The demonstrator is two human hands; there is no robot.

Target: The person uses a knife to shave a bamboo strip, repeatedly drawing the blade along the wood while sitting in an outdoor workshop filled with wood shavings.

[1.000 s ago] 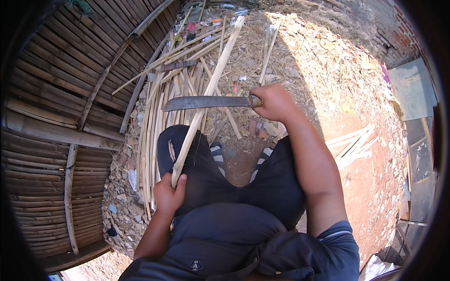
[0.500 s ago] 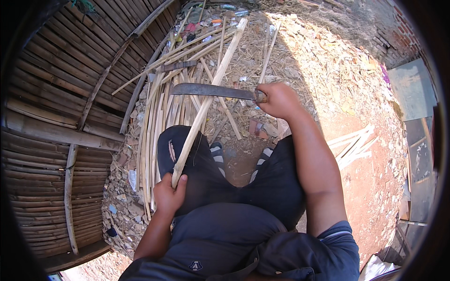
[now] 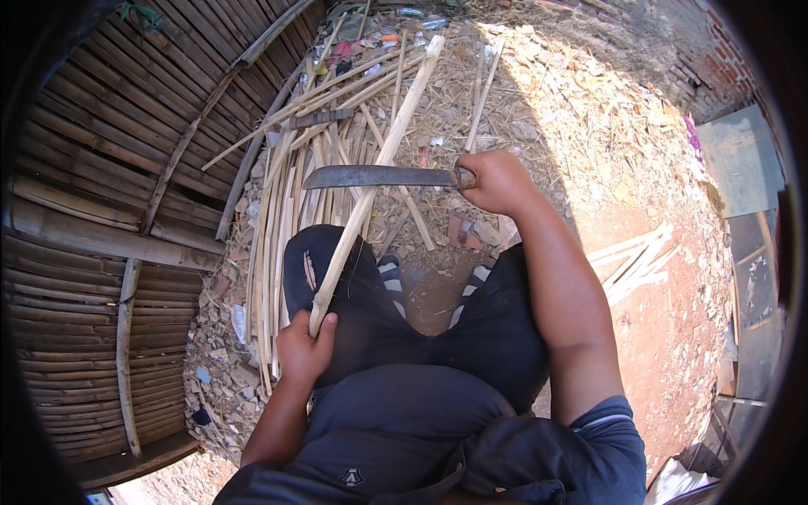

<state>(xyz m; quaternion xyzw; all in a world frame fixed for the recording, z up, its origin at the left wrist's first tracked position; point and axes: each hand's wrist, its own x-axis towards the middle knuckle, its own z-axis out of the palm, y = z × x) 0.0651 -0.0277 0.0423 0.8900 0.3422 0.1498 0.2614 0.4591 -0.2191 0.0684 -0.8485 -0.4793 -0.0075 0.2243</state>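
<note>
My left hand (image 3: 305,347) is closed around the near end of a long pale bamboo strip (image 3: 343,251). The strip slants over my left thigh, away and to the right. Its far end is up near the top of the view. My right hand (image 3: 498,183) grips the handle of a machete (image 3: 379,176), whose broad dark blade points left. About midway along the strip the blade crosses over it. Whether the edge touches or bites into the wood I cannot tell.
Many split bamboo strips (image 3: 271,252) lie in a pile beside my left leg. A woven bamboo wall (image 3: 101,160) rises at the left. Shavings and rubble (image 3: 572,109) cover the ground ahead. A few pale strips (image 3: 635,261) lie on the bare earth at the right.
The machete has shifted slightly toward me along the bamboo strip, and its blade is more level. My left hand and the strip have hardly moved.
</note>
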